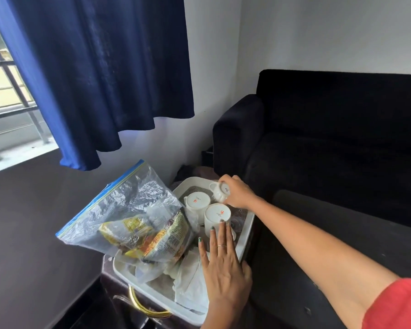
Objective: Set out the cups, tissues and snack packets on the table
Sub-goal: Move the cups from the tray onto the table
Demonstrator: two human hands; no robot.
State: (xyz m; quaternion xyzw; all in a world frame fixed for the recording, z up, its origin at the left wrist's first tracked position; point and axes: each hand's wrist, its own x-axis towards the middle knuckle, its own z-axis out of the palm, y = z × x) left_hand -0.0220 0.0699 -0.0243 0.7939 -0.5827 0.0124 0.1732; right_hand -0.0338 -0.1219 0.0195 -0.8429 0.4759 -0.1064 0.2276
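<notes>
Three cups (196,203) | right hand (236,193) grips one tilted sideways

I count three white cups: one (197,202) upside down at the back of the tray, one (217,216) upside down in front of it, and one (220,191) tilted in a hand. I see one white tray (246,236), one clear zip bag (128,210) and at least two snack packets (161,236) inside it, though the crumpled plastic hides the exact number. The tissues (190,281) lie in a heap I cannot count. Two hands show, left (223,264) and right (237,192).
</notes>
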